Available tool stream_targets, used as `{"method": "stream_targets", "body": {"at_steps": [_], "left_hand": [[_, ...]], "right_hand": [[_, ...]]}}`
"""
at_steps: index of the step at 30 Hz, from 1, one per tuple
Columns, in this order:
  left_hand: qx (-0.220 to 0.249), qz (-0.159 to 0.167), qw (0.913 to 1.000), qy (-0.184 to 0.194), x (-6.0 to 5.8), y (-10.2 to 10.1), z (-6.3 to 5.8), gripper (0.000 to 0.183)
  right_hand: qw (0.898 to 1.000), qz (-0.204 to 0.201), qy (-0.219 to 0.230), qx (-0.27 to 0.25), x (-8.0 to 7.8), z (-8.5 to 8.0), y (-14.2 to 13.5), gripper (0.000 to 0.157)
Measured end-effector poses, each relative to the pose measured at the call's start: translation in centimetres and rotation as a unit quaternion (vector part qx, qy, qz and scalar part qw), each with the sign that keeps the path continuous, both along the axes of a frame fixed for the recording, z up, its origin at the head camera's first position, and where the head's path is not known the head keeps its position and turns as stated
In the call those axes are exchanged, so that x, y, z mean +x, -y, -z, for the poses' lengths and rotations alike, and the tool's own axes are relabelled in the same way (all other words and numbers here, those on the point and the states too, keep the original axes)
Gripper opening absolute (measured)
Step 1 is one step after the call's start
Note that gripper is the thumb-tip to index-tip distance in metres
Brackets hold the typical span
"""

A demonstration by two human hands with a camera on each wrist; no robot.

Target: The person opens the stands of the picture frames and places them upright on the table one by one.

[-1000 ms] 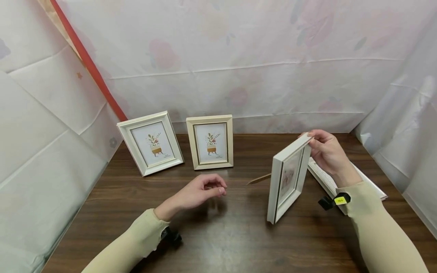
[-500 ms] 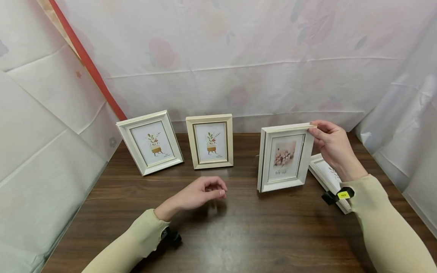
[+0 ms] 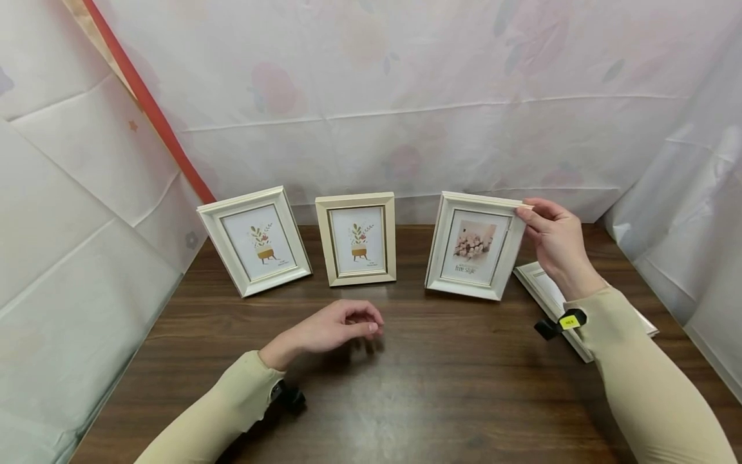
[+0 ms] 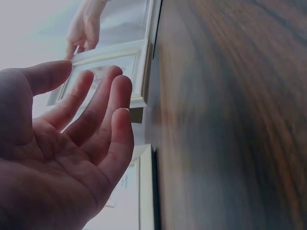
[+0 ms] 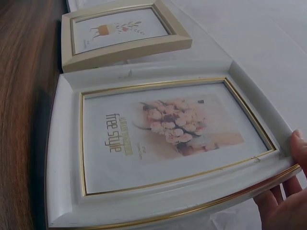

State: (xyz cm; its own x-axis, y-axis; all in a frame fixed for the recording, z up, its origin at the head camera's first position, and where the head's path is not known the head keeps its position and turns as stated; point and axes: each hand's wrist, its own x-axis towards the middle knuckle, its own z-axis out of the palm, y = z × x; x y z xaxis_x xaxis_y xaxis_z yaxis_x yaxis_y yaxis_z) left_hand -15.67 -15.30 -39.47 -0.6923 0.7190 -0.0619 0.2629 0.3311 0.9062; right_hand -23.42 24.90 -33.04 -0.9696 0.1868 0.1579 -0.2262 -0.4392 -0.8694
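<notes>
My right hand (image 3: 559,241) pinches the upper right corner of a white picture frame (image 3: 435,248) between thumb and fingers. That frame holds a print of pink flowers (image 5: 175,124) lettered "free style" and stands upright, leaning back a little. Its gold inner edging shows in the right wrist view. My left hand (image 3: 330,327) hovers over the table with loosely bent fingers and holds nothing; in the left wrist view its palm (image 4: 53,167) is bare. Nearest to it stands a cream picture frame (image 3: 390,241) with a potted-plant print.
Another white picture frame (image 3: 234,248) stands at the left, turned slightly inward. A further white frame (image 3: 545,296) lies flat at the right, partly under my right forearm. The brown wooden table (image 3: 406,386) meets a pale hanging cloth (image 3: 371,142) at the back.
My right hand has turned the flower-print frame from nearly edge-on to face me and moved it back, level with the cream frame. The left hand has barely moved.
</notes>
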Motion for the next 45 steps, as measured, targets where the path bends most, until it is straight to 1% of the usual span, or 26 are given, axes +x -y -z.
{"method": "stream_targets", "body": {"at_steps": [6, 13, 16, 20, 22, 25, 28, 31, 33, 35, 39, 42, 44, 45], "left_hand": [[0.019, -0.006, 0.9998, -0.004, -0.8, 0.9, -0.2, 0.017], [0.024, -0.029, 0.9993, 0.003, -1.7, 2.6, -0.4, 0.017], [0.013, -0.043, 0.9990, -0.005, -1.9, 3.5, -0.4, 0.016], [-0.005, -0.067, 0.9977, -0.011, -2.0, 4.7, -0.5, 0.017], [-0.011, -0.079, 0.9967, -0.011, -2.0, 5.2, -0.5, 0.017], [-0.009, -0.096, 0.9953, -0.005, -2.0, 5.9, -0.5, 0.019], [-0.002, -0.110, 0.9939, 0.005, -1.9, 6.4, -0.5, 0.020], [0.005, -0.117, 0.9929, 0.018, -1.7, 6.7, -0.5, 0.021], [0.004, -0.121, 0.9924, 0.022, -1.7, 6.8, -0.5, 0.023], [0.005, -0.121, 0.9923, 0.025, -1.6, 6.9, -0.4, 0.025], [0.018, -0.108, 0.9935, 0.032, -1.5, 6.7, 0.0, 0.025], [0.038, -0.090, 0.9943, 0.042, -1.2, 6.3, 0.1, 0.027], [0.048, -0.079, 0.9946, 0.046, -0.9, 5.8, -0.1, 0.027], [0.052, -0.073, 0.9948, 0.048, -0.7, 5.6, -0.3, 0.028]], "right_hand": [[0.999, 0.010, 0.021, 0.024, -0.6, 0.4, 0.1, 0.018], [0.999, -0.008, 0.030, 0.044, -0.6, 0.7, 0.4, 0.019], [0.998, -0.012, 0.027, 0.058, -0.6, 0.7, 0.5, 0.019], [0.997, -0.011, 0.022, 0.072, -0.5, 0.7, 0.5, 0.023], [0.996, -0.006, 0.021, 0.083, -0.4, 0.8, 0.5, 0.028], [0.994, 0.000, 0.025, 0.102, -0.4, 0.9, 0.4, 0.033], [0.992, 0.001, 0.024, 0.120, -0.2, 1.0, 0.2, 0.034], [0.992, -0.007, 0.023, 0.127, 0.0, 1.1, 0.0, 0.036], [0.991, -0.014, 0.021, 0.129, 0.2, 1.2, -0.3, 0.040], [0.991, -0.022, 0.020, 0.131, 0.4, 1.3, -0.7, 0.046], [0.990, -0.043, 0.017, 0.130, 0.8, 1.6, -2.1, 0.054], [0.989, -0.053, 0.024, 0.138, 1.1, 1.9, -3.4, 0.048], [0.986, -0.050, 0.037, 0.152, 1.2, 2.1, -4.5, 0.042], [0.984, -0.044, 0.045, 0.168, 1.2, 2.2, -5.1, 0.040]]}}
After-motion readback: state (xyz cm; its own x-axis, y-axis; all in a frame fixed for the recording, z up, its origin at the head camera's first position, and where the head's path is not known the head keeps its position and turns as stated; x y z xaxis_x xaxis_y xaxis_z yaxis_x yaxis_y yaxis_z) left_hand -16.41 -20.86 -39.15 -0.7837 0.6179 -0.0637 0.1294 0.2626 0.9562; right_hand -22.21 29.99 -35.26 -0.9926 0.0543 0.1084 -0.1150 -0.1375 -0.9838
